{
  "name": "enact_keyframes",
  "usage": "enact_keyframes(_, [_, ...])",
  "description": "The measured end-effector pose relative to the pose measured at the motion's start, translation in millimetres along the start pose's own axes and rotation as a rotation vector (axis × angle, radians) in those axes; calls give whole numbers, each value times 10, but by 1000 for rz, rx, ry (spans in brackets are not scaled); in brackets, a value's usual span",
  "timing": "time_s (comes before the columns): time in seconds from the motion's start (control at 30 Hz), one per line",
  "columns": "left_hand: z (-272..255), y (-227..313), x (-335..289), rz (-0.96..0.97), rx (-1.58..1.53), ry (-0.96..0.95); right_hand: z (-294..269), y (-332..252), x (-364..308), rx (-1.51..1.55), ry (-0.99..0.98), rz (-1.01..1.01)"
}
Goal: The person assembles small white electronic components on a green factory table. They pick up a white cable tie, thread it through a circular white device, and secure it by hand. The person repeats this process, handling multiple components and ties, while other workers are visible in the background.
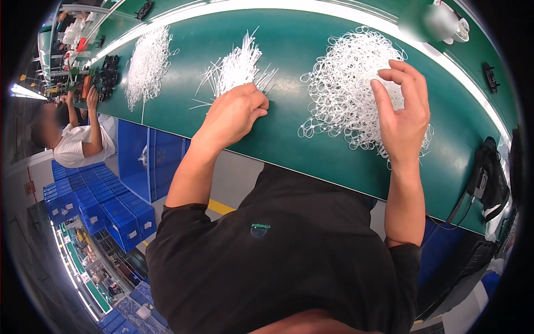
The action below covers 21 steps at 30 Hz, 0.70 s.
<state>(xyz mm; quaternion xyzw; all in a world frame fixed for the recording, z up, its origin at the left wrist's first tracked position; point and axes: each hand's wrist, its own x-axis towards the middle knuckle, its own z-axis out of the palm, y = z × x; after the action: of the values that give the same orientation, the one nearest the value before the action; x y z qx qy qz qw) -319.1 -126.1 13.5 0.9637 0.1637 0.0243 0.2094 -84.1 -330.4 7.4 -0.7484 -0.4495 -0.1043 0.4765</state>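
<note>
On the green tabletop (283,131), a heap of straight white cable ties (238,68) lies in the middle, its ends pointing many ways. My left hand (236,114) is at the near side of this heap, with fingers curled and pressed together; what they hold, if anything, is hidden. To the right spreads a broad pile of white cable ties closed into loops (345,83). Over that pile's right part is my right hand (407,117), thumb and fingers apart, with nothing visible between them.
Another white cable-tie pile (149,67) lies farther left, beside several black parts (105,78). A co-worker in a white shirt (80,146) is at the left. Blue crates (119,214) stand below the table. A black bag (489,181) lies at the right end.
</note>
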Motion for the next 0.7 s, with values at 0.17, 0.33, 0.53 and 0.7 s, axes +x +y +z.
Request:
enact_keyframes(0.17, [-1,102,71,9,-167,86,17,-44,-1,32,-1,-36])
enact_keyframes(0.33, [-40,364,348,58,-935,217,33,-145,-7,216,-40,-130])
enact_keyframes(0.53, [126,691,762,94,-1625,64,94,-208,-82,453,-135,-54])
enact_keyframes(0.7, [213,779,895,50,-1756,31,96,-164,-125,500,-107,73])
